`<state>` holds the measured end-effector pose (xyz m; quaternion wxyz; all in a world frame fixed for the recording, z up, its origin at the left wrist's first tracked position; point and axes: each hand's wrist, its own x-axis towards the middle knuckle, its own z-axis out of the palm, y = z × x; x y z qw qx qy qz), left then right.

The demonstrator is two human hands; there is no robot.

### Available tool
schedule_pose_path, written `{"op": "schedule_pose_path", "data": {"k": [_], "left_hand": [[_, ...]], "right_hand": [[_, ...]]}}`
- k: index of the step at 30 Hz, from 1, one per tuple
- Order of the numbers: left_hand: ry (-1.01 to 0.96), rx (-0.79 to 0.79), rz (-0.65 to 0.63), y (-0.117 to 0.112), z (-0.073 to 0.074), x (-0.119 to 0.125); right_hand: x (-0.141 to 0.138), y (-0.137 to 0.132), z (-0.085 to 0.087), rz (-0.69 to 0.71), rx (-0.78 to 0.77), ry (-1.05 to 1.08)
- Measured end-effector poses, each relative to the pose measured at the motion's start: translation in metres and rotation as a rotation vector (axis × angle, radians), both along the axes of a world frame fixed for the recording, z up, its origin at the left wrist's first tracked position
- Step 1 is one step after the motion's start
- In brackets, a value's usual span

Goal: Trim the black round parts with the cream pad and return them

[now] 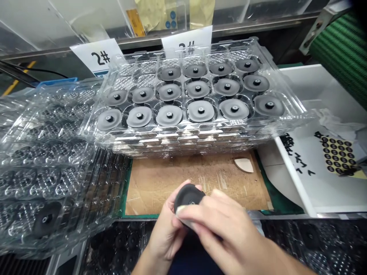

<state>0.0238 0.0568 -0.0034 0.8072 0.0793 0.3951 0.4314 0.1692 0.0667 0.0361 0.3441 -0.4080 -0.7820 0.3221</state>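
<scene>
My left hand (166,229) and my right hand (220,229) meet low in the middle of the view, both gripping one dark round rubber disc (187,196). The right hand's fingers lie across the disc's lower edge, hiding part of it. Beyond the hands stands a stack of clear plastic trays (183,133). Its top tray holds several grey discs (200,110), each with a small black hub, in round pockets. A few pockets at its far left are empty.
More clear trays are piled at the left (51,152), one with a black disc (46,221). A worn brown board (160,179) lies under the hands. A white tray (309,168) at the right carries a sheet of small black dots (338,152). Paper signs marked 2# (100,57) stand behind.
</scene>
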Motion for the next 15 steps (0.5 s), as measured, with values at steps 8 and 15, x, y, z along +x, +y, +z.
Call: {"op": "schedule_pose_path", "data": {"k": [8, 15], "left_hand": [[-0.003, -0.051, -0.057, 0.002, -0.001, -0.001], [-0.040, 0.034, -0.106, 0.003, 0.000, -0.008]], "right_hand": [[0.009, 0.007, 0.006, -0.210, 0.162, -0.227], [-0.002, 0.025, 0.007, 0.028, 0.063, -0.173]]}}
